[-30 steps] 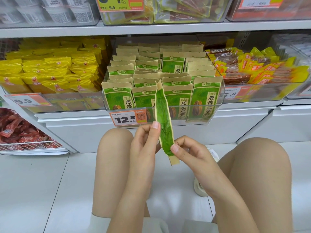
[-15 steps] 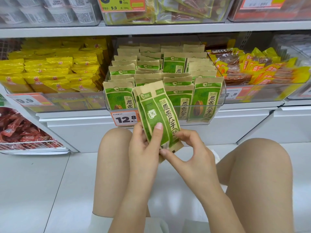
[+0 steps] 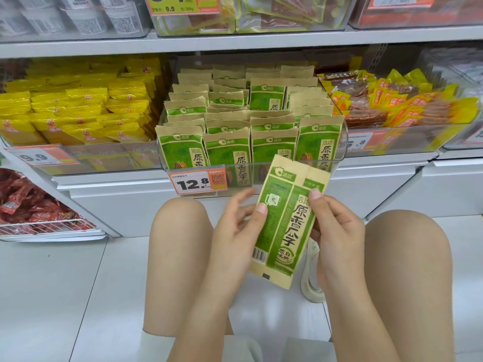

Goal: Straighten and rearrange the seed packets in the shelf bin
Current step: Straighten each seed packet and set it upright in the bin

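A green and tan seed packet (image 3: 286,223) is held upright between my knees, below the front of the clear shelf bin (image 3: 342,142). My left hand (image 3: 235,231) holds its left edge with the thumb on the face and the other fingers spread behind. My right hand (image 3: 337,228) grips its right edge, thumb on the front. The bin holds several matching seed packets (image 3: 227,155), standing in rows, some leaning or sunk lower than others.
A 12.8 price tag (image 3: 197,182) hangs on the bin front. Yellow snack bags (image 3: 78,113) fill the bin to the left, yellow and red packs (image 3: 407,105) the one to the right. Red packs (image 3: 31,205) lie lower left. White floor lies below.
The packet turned from edge-on to face-on and moved down and to the right, away from the bin front. My right hand shifted from its bottom corner up to its right edge.
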Available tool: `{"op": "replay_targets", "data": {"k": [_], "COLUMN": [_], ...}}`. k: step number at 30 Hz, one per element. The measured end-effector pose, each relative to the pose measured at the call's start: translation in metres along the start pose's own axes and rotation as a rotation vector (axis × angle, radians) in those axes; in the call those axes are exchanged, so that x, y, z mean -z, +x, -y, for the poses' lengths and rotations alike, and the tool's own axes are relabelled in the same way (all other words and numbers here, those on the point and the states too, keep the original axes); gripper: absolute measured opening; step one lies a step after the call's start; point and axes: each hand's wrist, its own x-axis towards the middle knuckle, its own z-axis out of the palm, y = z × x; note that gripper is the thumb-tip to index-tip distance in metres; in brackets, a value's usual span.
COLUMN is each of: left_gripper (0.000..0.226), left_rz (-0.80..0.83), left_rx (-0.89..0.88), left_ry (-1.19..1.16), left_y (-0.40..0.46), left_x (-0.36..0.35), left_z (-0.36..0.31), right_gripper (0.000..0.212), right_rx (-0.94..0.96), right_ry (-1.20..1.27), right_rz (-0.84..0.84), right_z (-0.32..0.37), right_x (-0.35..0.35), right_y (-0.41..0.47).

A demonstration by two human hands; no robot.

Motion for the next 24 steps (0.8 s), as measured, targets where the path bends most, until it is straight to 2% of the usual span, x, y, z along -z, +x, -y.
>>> {"op": "replay_targets", "data": {"k": [2,5,6,10,17,24], "left_gripper": [0.028,0.012,0.011,0.033,0.030,0.023], "left_rz": [-0.123,-0.173,-0.177,-0.207,-0.222,-0.206], "left_rx": [-0.134,-0.285,-0.295,-0.260,-0.392,-0.371], "left_ry": [0.111,0.320,0.377,0.460,0.673,0.638], "left_y": [0.000,-0.004,-0.004,-0.004,-0.008,-0.008], "left_x": [-0.004,-0.010,-0.012,-0.013,-0.013,-0.012], "left_z": [0.002,0.002,0.002,0.004,0.003,0.005], "right_gripper": [0.023,0.024,0.024,0.023,0.023,0.022], "right_rx": [0.026,0.055,0.072,0.133,0.145,0.156], "right_ry": [-0.038,-0.071,-0.082,-0.135,-0.181,-0.202], "right_rz": [-0.011,-0.004,-0.002,0.024,0.063,0.077], "right_z": [-0.002,-0.004,-0.004,-0.002,0.000,0.000], "right_x": [-0.001,-0.003,-0.004,-0.008,-0.010,-0.009], "right_y": [0.000,-0.004,-0.005,-0.012,-0.014,-0.014]}}
